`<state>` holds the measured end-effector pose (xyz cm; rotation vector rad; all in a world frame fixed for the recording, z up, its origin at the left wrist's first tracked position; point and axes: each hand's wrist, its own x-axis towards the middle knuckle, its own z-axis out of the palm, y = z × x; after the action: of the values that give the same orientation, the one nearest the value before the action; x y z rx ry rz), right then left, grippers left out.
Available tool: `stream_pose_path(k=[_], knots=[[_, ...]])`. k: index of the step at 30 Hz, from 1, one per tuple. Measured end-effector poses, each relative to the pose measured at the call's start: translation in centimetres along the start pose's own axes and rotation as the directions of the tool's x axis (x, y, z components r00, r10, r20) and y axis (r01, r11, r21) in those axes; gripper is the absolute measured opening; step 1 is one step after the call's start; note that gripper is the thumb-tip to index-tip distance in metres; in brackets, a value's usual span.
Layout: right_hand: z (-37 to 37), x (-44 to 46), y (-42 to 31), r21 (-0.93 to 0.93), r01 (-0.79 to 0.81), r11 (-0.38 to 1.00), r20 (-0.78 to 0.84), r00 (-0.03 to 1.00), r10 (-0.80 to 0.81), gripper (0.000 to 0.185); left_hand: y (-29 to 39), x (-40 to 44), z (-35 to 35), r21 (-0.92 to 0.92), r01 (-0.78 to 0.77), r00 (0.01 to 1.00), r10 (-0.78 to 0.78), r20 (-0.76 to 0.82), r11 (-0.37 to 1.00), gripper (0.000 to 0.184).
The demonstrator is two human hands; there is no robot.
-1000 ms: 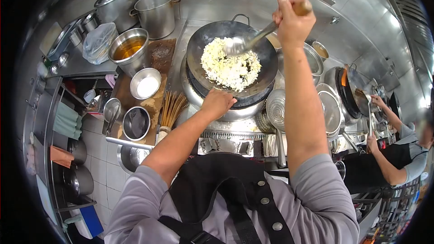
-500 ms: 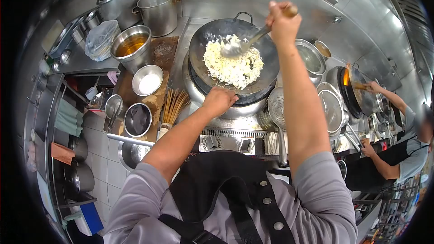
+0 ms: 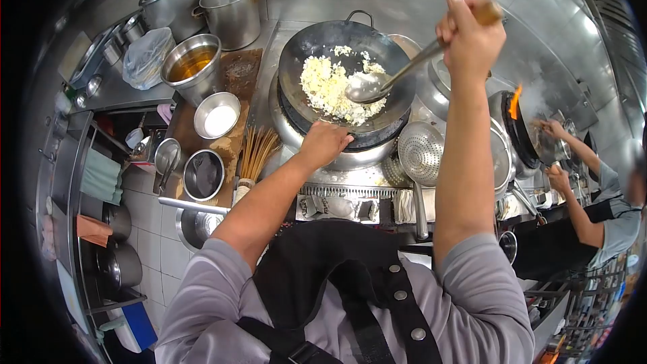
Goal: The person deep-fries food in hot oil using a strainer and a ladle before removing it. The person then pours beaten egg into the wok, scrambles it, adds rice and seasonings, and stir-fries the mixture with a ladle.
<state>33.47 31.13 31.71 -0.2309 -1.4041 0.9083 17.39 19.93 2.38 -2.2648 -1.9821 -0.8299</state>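
A dark wok (image 3: 303, 44) sits on the burner in front of me, with loose white and yellow food (image 3: 327, 84) in it. At the wok's near rim my left hand (image 3: 325, 143) is closed on its edge; what lies between the fingers is partly hidden. My right hand (image 3: 473, 39), raised at the right, grips the wooden handle of a metal ladle (image 3: 367, 87). The ladle's bowl rests among the food, right of the wok's centre.
Left stand a pot of amber liquid (image 3: 191, 67), a bowl of white contents (image 3: 220, 120) and a bamboo brush (image 3: 255, 155). A perforated strainer (image 3: 421, 152) lies right of the burner. Farther right, a co-worker (image 3: 586, 216) handles another wok near a flame (image 3: 515, 102).
My right hand has moved right and up, and the ladle's bowl has shifted right and slightly down through the food. My left hand stays at the rim. The co-worker's flame shows higher.
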Motion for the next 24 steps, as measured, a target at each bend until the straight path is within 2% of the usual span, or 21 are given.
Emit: stream_pose_path(k=[2,4,5,6,8,9,12,14,15,16,17,18,20,21,22,24], knots=[[-1.0,-2.9,3.6,0.011,0.03,0.999,0.007,1.0,-0.03,0.02,0.1,0.1,-0.2,-0.004,-0.002,1.0,0.002,0.02,1.0,0.031],[-1.9,-4.9,8.6,-0.005,-0.029,1.0,0.042,0.999,0.029,0.019,0.4,0.3,-0.1,-0.024,-0.012,0.999,0.013,0.034,1.0,0.034],[-2.1,-4.3,8.4,-0.063,-0.038,0.997,0.097,0.994,0.044,0.019,0.3,0.1,0.2,-0.037,-0.03,0.998,0.028,-0.049,0.999,0.033],[-1.8,-3.8,6.3,-0.066,-0.038,0.997,0.091,0.995,0.044,0.019,0.1,-0.1,0.3,-0.037,-0.035,0.998,0.034,-0.046,0.999,0.033],[-1.4,-2.2,1.0,-0.024,0.006,1.0,-0.033,0.999,-0.007,0.019,-0.4,-0.1,0.5,-0.061,-0.05,0.996,0.045,-0.075,0.997,0.033],[-1.6,-2.5,-1.4,0.072,0.009,0.997,-0.032,0.999,-0.007,0.018,-0.4,0.0,0.7,-0.065,-0.051,0.996,0.046,-0.073,0.997,0.033],[-2.8,-5.9,0.7,0.049,-0.085,0.995,0.045,0.996,0.082,0.018,-0.1,0.0,0.9,-0.026,-0.047,0.993,0.043,-0.113,0.999,0.033],[-3.1,-5.7,3.7,0.003,-0.069,0.998,-0.026,0.997,0.069,0.017,0.3,0.4,0.1,0.004,0.036,0.997,-0.036,0.067,0.999,0.032],[-3.1,-4.6,3.7,0.011,-0.075,0.997,-0.015,0.997,0.075,0.018,0.3,0.4,-0.1,-0.008,0.062,0.995,-0.061,0.082,0.998,0.032],[-3.3,-3.7,3.6,0.022,-0.079,0.997,-0.003,0.997,0.079,0.018,0.2,0.3,0.0,-0.005,0.057,0.995,-0.057,0.081,0.998,0.032],[-2.9,-2.9,1.4,0.135,-0.025,0.991,0.011,1.0,0.023,0.019,-0.2,0.1,0.7,-0.024,0.014,1.0,-0.013,0.012,1.0,0.032],[-2.5,-3.3,-0.4,0.137,-0.023,0.99,0.012,1.0,0.021,0.019,-0.6,0.0,1.1,-0.041,-0.029,0.998,0.027,-0.058,0.999,0.032],[-2.2,-5.1,-2.9,0.153,0.056,0.987,0.079,0.995,-0.068,0.018,-0.6,0.3,1.1,-0.029,-0.013,0.999,0.012,-0.041,1.0,0.032],[-2.3,-6.0,-0.8,0.203,-0.025,0.979,0.128,0.992,-0.001,0.018,-0.3,0.2,1.0,-0.015,0.0,1.0,0.0,-0.024,1.0,0.032],[-3.1,-6.9,3.6,0.044,-0.114,0.993,0.136,0.985,0.107,0.019,0.0,0.0,0.7,-0.016,-0.005,1.0,0.005,-0.017,1.0,0.032],[-3.0,-5.5,5.5,0.1,-0.119,0.988,0.062,0.992,0.113,0.02,0.2,0.4,-0.2,-0.022,0.034,0.997,-0.033,0.066,0.999,0.03]])
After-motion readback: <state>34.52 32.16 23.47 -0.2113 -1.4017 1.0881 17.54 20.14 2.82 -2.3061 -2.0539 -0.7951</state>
